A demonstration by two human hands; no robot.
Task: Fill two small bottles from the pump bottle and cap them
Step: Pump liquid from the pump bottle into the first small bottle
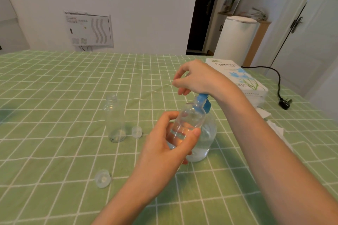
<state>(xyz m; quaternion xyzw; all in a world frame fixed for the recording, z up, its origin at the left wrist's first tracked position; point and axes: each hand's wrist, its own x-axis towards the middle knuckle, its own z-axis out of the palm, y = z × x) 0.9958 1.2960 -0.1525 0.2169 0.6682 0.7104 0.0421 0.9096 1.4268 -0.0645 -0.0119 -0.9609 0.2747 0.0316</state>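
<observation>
Cloth [54, 78] of green with a white grid covers the table, under a white wall. On that wall, far left of and behind the pump bottle [208, 139], hangs a pale panel [88, 29]; its print is too small to read. Straight behind the pump bottle is a dark doorway [201, 14]. To the right of that stand a white bin [237, 38] and a white door [301, 33].

The pump bottle stands on the cloth, clear, with clear liquid in it and a blue pump head [202, 99]. The left hand [164, 144] grips a small bottle [190, 117] low on its body, thumb and fingers wrapped round it. That bottle is tilted, with its open mouth against the blue spout. A shallow layer of clear liquid seems to lie at its bottom. The right hand [197, 78] rests its heel on the pump head, fingers loosely bent and holding nothing visible.

Left of the pump bottle an empty bottle [115, 120] stands upright and uncapped, with a clear cap [136, 132] just beside its base. A second cap [102, 178] lies nearer the person, well apart.

Behind and right of the pump bottle lies a tissue box [241, 78] printed "TISSUE PAPER" with blue flowers. A black cable [278, 78] with its plug [285, 103] lies beyond the box, and a loose tissue [276, 128] lies in front of it.
</observation>
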